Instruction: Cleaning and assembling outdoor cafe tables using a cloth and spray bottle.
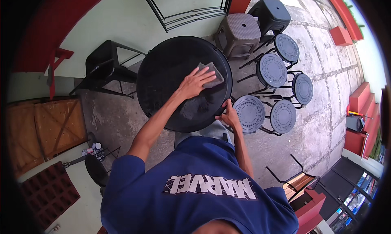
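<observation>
A round black tabletop (165,78) lies before me, with wet-looking smudges on its near half. My left hand (195,82) is flat with fingers spread, pressing a folded grey cloth (217,78) against the surface right of the middle. At the near right edge, my right hand (229,114) grips the tabletop's rim, thumb on the upper side and the other fingers partly hidden. The table's legs are out of sight beneath the top.
Several round stools with perforated grey seats (272,70) crowd close on the right. Beyond the tabletop stand a brown plastic stool (239,27) and a dark one (273,10). A black metal chair (102,64) is at the left, near wooden doors (58,127).
</observation>
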`<state>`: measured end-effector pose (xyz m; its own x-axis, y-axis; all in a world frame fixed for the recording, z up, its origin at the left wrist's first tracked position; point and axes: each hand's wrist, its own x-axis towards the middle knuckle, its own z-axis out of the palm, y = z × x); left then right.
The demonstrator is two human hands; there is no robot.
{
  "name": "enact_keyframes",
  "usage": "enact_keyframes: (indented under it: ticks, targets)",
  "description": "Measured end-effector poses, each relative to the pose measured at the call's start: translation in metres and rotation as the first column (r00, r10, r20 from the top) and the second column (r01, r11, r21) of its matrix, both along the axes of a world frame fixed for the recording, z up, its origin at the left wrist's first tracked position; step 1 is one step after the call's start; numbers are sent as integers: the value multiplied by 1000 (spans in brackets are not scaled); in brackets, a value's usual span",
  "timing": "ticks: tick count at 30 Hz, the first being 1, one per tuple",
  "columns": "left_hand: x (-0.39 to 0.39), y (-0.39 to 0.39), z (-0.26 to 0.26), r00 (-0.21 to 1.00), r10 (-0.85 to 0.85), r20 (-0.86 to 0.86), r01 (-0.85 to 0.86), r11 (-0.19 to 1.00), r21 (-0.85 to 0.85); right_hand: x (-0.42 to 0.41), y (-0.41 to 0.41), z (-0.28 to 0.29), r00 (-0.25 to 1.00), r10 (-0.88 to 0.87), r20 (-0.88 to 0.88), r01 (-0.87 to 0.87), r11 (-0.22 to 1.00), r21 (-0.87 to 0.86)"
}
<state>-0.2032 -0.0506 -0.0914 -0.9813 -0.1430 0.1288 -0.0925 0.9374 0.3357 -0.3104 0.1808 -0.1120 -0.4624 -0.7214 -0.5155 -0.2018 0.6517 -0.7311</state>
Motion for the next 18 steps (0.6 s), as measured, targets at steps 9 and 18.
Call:
enact_keyframes:
  ticks: [9, 18]
  targets:
    - [-69, -58, -26, 810, 558, -182, -573, 819, -37, 8, -12, 11, 1000, 18, -17, -19, 999, -30]
    - [-19, 41, -2, 987, -163, -2, 163, 984, 69, 11, 8, -13, 999, -12, -42, 7, 994, -106]
